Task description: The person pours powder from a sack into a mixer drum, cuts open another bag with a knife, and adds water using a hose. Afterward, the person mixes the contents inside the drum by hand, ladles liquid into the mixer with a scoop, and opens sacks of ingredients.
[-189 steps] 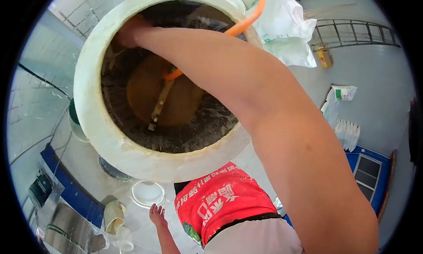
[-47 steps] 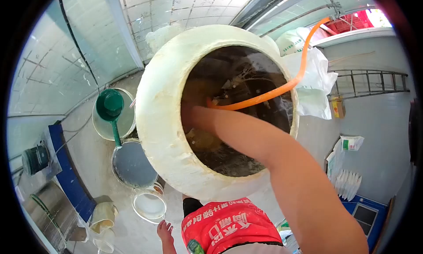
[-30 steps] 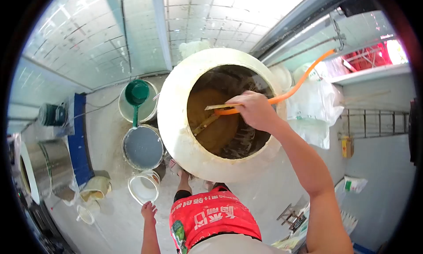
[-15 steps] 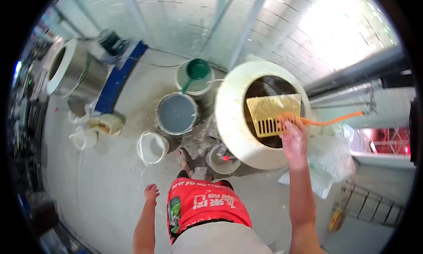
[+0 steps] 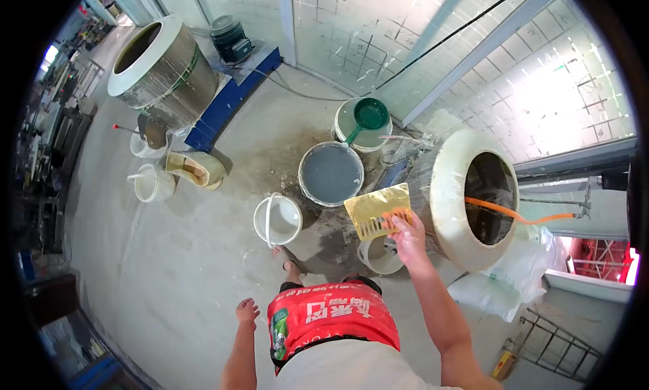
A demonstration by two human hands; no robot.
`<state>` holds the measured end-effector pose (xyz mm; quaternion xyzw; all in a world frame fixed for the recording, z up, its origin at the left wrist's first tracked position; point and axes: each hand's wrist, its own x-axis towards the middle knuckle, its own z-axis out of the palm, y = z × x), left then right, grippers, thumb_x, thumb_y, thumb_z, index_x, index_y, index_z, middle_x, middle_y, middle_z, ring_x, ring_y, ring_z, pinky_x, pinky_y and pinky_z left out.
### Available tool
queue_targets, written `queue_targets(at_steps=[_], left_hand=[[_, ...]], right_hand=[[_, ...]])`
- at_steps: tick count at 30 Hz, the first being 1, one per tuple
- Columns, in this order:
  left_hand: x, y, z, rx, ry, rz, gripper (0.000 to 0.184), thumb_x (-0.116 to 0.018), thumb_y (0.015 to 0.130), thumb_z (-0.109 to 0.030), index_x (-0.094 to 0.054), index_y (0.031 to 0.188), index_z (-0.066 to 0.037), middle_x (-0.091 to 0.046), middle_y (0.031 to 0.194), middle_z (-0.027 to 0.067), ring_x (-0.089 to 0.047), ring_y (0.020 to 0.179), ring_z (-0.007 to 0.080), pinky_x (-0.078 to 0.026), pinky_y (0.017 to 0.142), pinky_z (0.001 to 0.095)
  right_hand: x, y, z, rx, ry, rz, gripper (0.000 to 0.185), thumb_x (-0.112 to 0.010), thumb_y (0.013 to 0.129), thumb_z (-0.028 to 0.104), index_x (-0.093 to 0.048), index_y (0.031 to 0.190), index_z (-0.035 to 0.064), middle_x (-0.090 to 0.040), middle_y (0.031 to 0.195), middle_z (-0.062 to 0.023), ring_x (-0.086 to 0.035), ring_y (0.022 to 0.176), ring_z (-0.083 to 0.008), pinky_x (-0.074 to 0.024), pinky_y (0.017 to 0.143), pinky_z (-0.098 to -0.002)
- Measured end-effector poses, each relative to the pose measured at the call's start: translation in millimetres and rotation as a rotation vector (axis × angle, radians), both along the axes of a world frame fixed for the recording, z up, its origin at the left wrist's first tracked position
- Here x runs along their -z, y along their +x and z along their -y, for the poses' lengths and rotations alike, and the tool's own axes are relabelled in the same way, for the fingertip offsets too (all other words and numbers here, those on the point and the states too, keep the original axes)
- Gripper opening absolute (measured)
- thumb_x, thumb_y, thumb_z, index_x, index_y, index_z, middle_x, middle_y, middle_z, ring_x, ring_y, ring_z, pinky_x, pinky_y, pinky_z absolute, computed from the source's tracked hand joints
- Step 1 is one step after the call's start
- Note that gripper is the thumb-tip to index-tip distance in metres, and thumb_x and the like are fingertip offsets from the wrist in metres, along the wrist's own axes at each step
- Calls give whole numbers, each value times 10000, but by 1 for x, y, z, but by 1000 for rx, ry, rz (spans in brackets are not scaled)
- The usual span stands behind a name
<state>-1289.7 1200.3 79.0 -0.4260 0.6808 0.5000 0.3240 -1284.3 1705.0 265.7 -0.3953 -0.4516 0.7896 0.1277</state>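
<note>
My right hand is closed on the slotted edge of a yellow flat plate, smooth on its far side, with a row of comb-like slots near my fingers. It hangs in the air over a small off-white bucket, left of a large drum with a wide pale rim. An orange hose runs into the drum's dark mouth. My left hand hangs low beside my red apron, empty, with fingers loosely apart.
A bucket of grey liquid stands ahead, with a green ladle across the bucket behind it. A white bucket is nearer. Left are a second drum, a blue beam and a motor. Plastic bags lie right.
My right hand has carried the yellow plate leftward from over the drum's mouth to beside the drum. The view has swung right. My left hand stays low and empty.
</note>
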Motion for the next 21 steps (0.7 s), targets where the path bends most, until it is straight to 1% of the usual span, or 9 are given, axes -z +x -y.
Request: queue_targets(at_steps=[3, 6, 8, 10, 13, 16, 18, 20, 21], left_hand=[[6, -35, 37, -17, -1, 21, 245, -535, 812, -134, -525, 1046, -62, -544, 944, 66, -560, 789, 220, -499, 628, 338], [-1, -57, 81, -35, -39, 11, 231, -525, 822, -135, -527, 1043, -69, -543, 954, 56, -558, 805, 214, -496, 625, 334], [-5, -77, 95, -63, -46, 1, 231, -525, 827, -141, -525, 1046, -67, -540, 963, 54, -555, 815, 212, -493, 624, 334], [0, -90, 107, -66, -50, 13, 242, -527, 828, -136, -522, 1059, -66, -538, 969, 53, -554, 816, 212, -493, 622, 329], [-7, -103, 113, -120, -76, 29, 256, -526, 824, -128, -521, 1072, -67, -538, 978, 57, -554, 816, 213, -495, 636, 333], [-14, -114, 99, -191, -47, -24, 264, -524, 820, -124, -523, 1078, -68, -540, 984, 62, -554, 819, 214, -497, 650, 338], [-19, -124, 90, -188, -22, -59, 267, -523, 822, -123, -520, 1082, -67, -541, 989, 66, -557, 822, 220, -499, 660, 345], [-24, -138, 79, -226, -28, -85, 259, -517, 828, -117, -518, 1081, -60, -540, 985, 62, -561, 822, 214, -500, 661, 335], [-26, -149, 73, -214, 25, -122, 256, -518, 830, -118, -518, 1079, -55, -540, 985, 62, -564, 826, 210, -501, 664, 329]], right_hand=[[24, -42, 30, 51, -3, 42, 187, -518, 840, 86, -510, 1026, 64, -613, 925, -72, -593, 730, -139, -442, 543, -240], [29, -82, 62, 110, -55, 96, 169, -492, 861, 113, -517, 1025, 82, -613, 923, -68, -597, 731, -145, -449, 555, -241], [37, -111, 73, 134, -136, 6, 167, -479, 871, 132, -519, 1026, 85, -616, 919, -70, -603, 722, -150, -458, 552, -243], [41, -137, 82, 121, -125, 36, 174, -478, 873, 138, -518, 1031, 79, -618, 910, -74, -609, 710, -155, -467, 545, -246], [34, -170, 97, 30, -155, 2, 180, -472, 877, 135, -514, 1038, 68, -617, 897, -76, -610, 705, -157, -476, 548, -249], [45, -196, 106, -24, -164, -20, 175, -473, 879, 139, -516, 1035, 70, -614, 907, -73, -609, 713, -154, -475, 547, -252], [52, -216, 115, -82, -193, -29, 170, -478, 881, 144, -519, 1031, 73, -608, 908, -66, -604, 724, -147, -472, 549, -253], [58, -233, 127, -108, -225, 26, 165, -482, 882, 145, -520, 1027, 76, -605, 902, -62, -599, 730, -142, -472, 559, -253], [59, -242, 132, -134, -243, 9, 168, -481, 882, 138, -523, 1032, 75, -603, 897, -56, -595, 733, -138, -471, 567, -249]])
